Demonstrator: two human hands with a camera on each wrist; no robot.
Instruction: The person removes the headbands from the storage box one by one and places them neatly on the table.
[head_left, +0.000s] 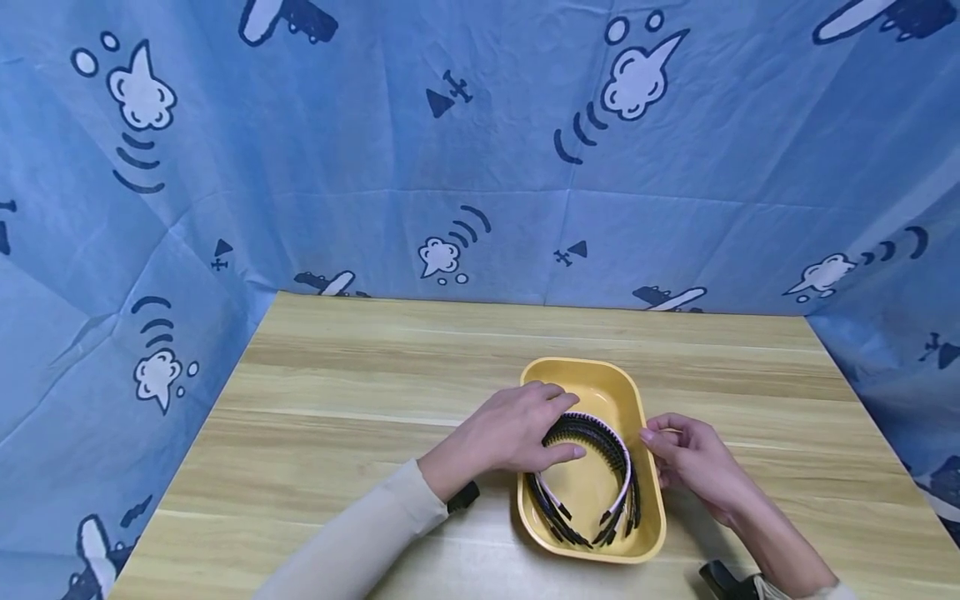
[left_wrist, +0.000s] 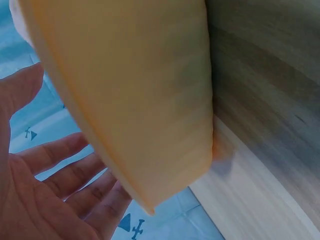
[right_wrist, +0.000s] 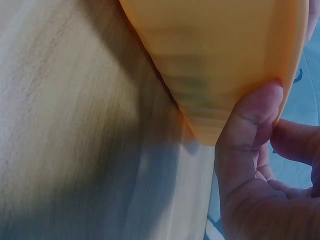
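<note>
A yellow plastic basin (head_left: 600, 385) stands on the table, right of centre in the head view. Several headbands (head_left: 592, 435) lie stacked in it, mostly black and toothed, with a pale pink one among them. My left hand (head_left: 522, 425) reaches over the basin's left rim, above the headbands' left side. The left wrist view shows its fingers (left_wrist: 75, 172) spread beside the basin's outer wall (left_wrist: 140, 100), holding nothing. At the right rim, my right hand (head_left: 697, 462) pinches the basin's edge between thumb and fingers, as the right wrist view also shows.
The wood-grain table (head_left: 360, 375) extends on both sides of the basin. A blue patterned cloth (head_left: 480, 150) hangs behind the table and along its sides. Black straps or devices (head_left: 463, 497) sit at both wrists.
</note>
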